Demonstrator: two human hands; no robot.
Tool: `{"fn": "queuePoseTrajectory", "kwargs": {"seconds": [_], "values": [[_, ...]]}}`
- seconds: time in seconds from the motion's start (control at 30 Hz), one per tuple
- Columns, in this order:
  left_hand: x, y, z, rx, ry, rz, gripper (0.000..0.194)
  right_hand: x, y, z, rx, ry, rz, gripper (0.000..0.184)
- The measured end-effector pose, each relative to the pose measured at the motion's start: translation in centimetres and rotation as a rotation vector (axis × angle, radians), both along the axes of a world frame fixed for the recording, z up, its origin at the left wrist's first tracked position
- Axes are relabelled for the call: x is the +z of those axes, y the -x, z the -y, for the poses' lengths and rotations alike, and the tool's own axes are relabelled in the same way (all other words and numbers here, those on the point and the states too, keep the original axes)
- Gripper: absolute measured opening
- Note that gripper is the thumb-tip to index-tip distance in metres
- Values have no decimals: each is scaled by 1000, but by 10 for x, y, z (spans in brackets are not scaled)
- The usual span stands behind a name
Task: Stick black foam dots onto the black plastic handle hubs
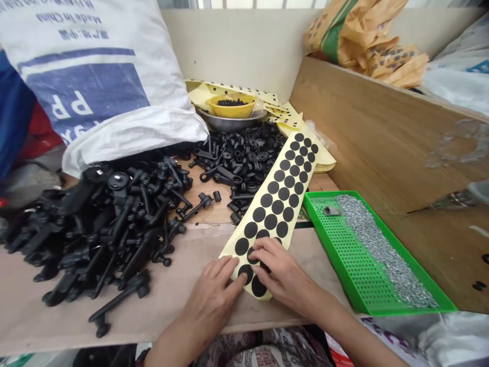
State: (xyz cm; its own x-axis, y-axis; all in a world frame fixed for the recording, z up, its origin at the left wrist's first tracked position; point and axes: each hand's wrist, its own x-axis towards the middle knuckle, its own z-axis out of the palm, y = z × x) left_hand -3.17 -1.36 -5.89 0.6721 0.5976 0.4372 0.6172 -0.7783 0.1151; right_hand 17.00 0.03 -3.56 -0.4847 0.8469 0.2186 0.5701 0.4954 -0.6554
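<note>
A long yellow sheet of round black stickers slants across the work surface in front of me, its near end under my hands. My left hand holds the near left edge, thumb lying on the sheet beside a sticker and fingers bent at the margin. My right hand rests over the near rows, fingers bent and the thumb close to the index finger at the stickers. Whether a sticker is lifted there I cannot tell. Several stickers are partly hidden by the right hand.
Black plastic arm parts lie heaped at left, more black parts behind. A green tray holds small metal pieces. A yellow bowl sits in a metal basin. A white sack stands back left; a wooden panel borders the right.
</note>
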Motion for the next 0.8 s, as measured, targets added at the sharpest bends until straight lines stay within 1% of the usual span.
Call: {"fn": "queuePoseTrajectory", "kwargs": {"seconds": [0.13,0.23,0.3,0.4,0.5,0.6,0.67,0.73,0.8], "values": [[-1,0,3,15,4,-13,33,-7,8,-1,-20,-51,152,16],[-3,-2,6,37,2,-8,34,-9,13,1,-25,-75,186,18],[-4,-2,8,39,2,-8,34,-9,14,3,-24,-60,155,20],[-5,-3,11,40,19,-44,29,-7,13,7,-9,3,57,21],[-4,-3,13,52,36,-68,25,-8,13,11,8,51,-9,21],[2,0,15,44,64,-7,28,-9,15,14,27,50,-30,20],[8,6,13,58,72,55,30,-9,15,14,48,36,-39,21],[14,18,6,124,34,68,29,-10,13,12,90,26,-66,22],[20,32,-5,251,-76,15,28,-11,9,9,141,47,-102,22]]}}
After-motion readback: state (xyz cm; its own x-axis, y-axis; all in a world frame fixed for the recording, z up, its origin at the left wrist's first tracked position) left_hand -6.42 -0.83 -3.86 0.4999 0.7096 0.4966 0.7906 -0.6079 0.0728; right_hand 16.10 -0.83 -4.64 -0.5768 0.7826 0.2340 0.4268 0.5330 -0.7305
